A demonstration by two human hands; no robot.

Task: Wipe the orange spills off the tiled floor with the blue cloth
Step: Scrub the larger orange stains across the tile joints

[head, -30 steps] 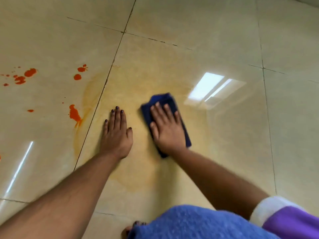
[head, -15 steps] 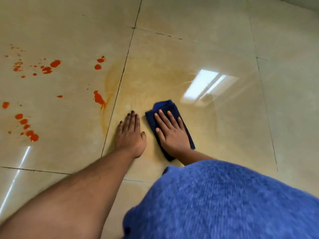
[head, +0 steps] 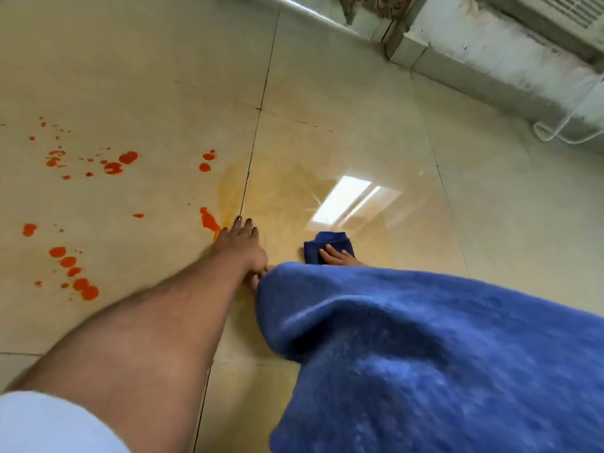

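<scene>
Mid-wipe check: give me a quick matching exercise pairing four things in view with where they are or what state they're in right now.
Column 1:
1. left hand
2. right hand
3. blue cloth
4. orange spills

Column 2:
A. scattered unwiped on the tile left of the grout line
B. flat on the floor, fingers straight, beside an orange blot
C. under the fingers, on the yellowish smeared tile
D. mostly hidden by blue fabric, fingers pressing down

Pairs: 1-B, 2-D, 3-C, 4-A
</scene>
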